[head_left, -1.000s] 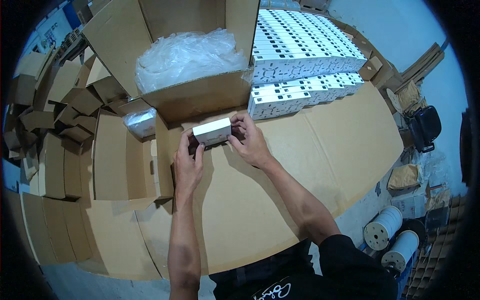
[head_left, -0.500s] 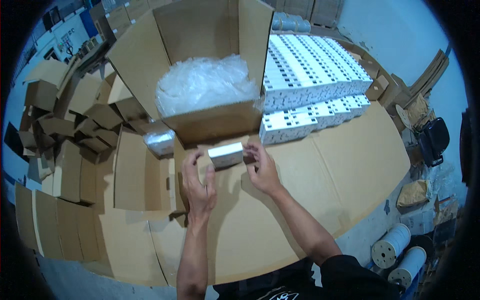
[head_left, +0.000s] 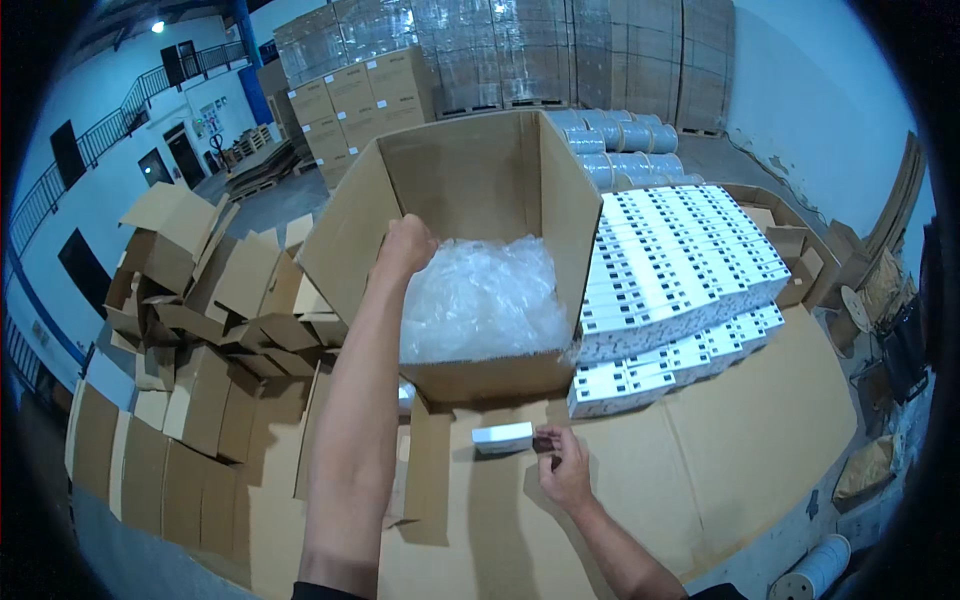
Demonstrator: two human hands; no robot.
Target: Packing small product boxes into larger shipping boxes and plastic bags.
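The left hand [head_left: 405, 245], clenched, is reaching into the large open cardboard carton [head_left: 480, 375] over crinkled clear plastic [head_left: 480, 300]. The right hand [head_left: 563, 468] is pinching a small white rectangular box [head_left: 502, 437] lying on the cardboard-covered table [head_left: 720, 440] before the carton.

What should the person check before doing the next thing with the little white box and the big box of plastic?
1. Small white box lies flat on the cardboard-covered table: ok.
2. Right hand has hold of it: fingertips at its right end, grip cannot tell.
3. Left hand is inside the large open carton, at the clear plastic bags: ok.
4. Left hand holding a bag: cannot tell.
5. Carton flaps open: ok.
6. Stacked white boxes clear of both hands: ok.
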